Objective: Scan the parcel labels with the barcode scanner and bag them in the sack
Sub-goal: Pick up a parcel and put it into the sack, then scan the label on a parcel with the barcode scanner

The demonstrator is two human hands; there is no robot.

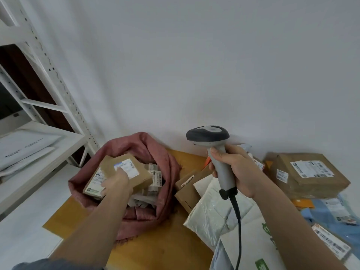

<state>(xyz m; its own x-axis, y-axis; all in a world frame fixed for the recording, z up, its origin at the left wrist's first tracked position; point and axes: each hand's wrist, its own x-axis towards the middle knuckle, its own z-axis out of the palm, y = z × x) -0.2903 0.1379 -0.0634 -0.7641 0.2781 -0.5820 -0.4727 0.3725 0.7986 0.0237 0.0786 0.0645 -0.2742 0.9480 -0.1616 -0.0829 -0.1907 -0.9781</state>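
Already several parcels lie inside the sack [167, 172]; left hand [116, 185] grips another over them, right hand [236, 170] holds the scanner [214, 147]; more wait right of the sack.

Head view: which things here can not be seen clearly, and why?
- Parcel label: blurred, partly covered by left hand.
- Sack contents: lower parcels hidden under the top ones.
- Scanner window: faces away from the camera.
- Cable: cut off by the bottom edge.
- Shelf: cut off by the left edge.
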